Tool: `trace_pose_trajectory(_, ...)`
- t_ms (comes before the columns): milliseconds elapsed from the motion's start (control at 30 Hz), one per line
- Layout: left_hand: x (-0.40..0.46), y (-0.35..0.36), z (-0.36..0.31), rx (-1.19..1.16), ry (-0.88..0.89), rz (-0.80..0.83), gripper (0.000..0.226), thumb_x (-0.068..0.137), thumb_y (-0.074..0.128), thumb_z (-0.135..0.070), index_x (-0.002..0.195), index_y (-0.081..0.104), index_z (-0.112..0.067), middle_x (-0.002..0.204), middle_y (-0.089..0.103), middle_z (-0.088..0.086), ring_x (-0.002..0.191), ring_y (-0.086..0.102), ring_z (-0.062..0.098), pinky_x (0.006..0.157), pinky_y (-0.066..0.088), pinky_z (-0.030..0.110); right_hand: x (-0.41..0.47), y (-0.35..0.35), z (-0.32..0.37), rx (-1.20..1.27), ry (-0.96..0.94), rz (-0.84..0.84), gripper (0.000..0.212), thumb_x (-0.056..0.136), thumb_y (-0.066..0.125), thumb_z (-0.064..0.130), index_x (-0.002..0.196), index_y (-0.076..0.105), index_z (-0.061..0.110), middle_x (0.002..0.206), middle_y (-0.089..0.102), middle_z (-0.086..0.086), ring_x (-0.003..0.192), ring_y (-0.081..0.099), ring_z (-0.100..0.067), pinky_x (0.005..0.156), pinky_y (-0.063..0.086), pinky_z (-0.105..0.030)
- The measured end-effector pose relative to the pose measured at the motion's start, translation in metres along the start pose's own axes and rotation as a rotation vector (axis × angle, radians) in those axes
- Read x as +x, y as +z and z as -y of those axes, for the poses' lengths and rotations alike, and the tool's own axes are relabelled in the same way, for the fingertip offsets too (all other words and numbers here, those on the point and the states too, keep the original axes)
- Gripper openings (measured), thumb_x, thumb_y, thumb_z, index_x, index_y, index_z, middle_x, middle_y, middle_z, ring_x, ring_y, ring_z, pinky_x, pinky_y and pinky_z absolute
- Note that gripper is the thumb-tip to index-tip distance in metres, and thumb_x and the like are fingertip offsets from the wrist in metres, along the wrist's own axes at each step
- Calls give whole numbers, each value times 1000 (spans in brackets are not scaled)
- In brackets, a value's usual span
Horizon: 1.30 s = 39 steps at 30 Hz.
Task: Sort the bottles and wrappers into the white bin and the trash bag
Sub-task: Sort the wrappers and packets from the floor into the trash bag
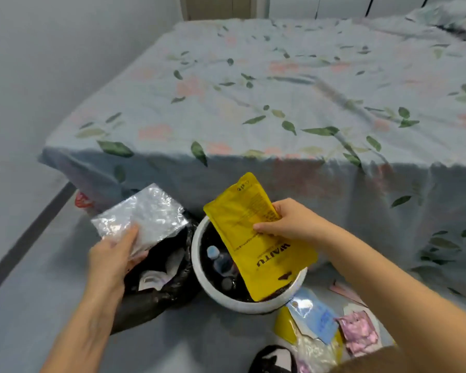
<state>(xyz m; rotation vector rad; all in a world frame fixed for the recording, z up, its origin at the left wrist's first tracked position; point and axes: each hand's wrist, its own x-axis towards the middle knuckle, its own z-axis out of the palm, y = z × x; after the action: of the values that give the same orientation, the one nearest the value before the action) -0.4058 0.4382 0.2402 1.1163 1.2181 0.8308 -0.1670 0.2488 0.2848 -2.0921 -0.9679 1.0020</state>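
Note:
My left hand [113, 257] grips a clear crinkled plastic wrapper [140, 219] above the open black trash bag [156, 292], which holds some white scraps. My right hand [285, 219] holds a yellow pouch wrapper [253, 238] over the round white bin [199, 273]. The pouch's lower end reaches over the bin's near rim. Inside the bin lie plastic bottles [221, 262], partly hidden by the pouch.
Several loose wrappers [320, 324], blue, yellow, pink and clear, lie on the floor at the lower right. A bed with a floral sheet [280, 90] stands right behind the bin and bag. A red item [82, 200] peeks out by the bed's left corner. A dark object [269, 359] sits at the bottom edge.

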Motion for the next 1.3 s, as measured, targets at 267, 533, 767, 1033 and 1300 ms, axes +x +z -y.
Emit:
trace_pose_trajectory(267, 57, -60, 37, 253, -240, -47, 20, 85, 69, -10, 69, 57, -7, 70, 57, 10, 56, 55, 17, 33, 45, 15, 2, 72, 26, 166, -19, -23, 16, 87, 66, 35, 98, 70, 23, 93, 75, 5, 87, 71, -15, 86, 56, -40)
trace_pose_trajectory(533, 73, -23, 49, 325, -424, 89, 62, 81, 74, -11, 134, 46, 2, 128, 56, 14, 115, 56, 26, 73, 56, 32, 10, 66, 33, 390, -22, -67, 9, 89, 65, 24, 95, 71, 22, 89, 77, 4, 83, 73, -17, 83, 57, -42)
trace_pose_trajectory(767, -12, 1, -16, 49, -278, 734, 43, 90, 53, -46, 123, 58, -18, 120, 68, 8, 108, 66, 29, 89, 55, 42, 17, 82, 50, 636, -22, 95, 23, 98, 50, 12, 112, 58, 27, 114, 70, 0, 99, 68, -20, 81, 57, -37)
trace_pose_trajectory(1033, -33, -4, -30, -19, 52, 570, 22, 87, 61, -3, 90, 68, -24, 78, 74, 6, 58, 68, 24, 41, 52, 29, 13, 76, 59, 762, -49, 293, 32, 97, 45, 8, 87, 72, 22, 94, 72, -7, 83, 68, -26, 73, 56, -44)
trace_pose_trajectory(1300, -26, -3, -17, 304, 197, 467, 48, 86, 45, 10, 58, 71, -20, 73, 69, -6, 70, 65, 19, 44, 48, 19, 18, 72, 50, 827, 100, 351, 39, 84, 52, 55, 73, 53, 17, 79, 58, -3, 61, 60, -19, 50, 50, -27)
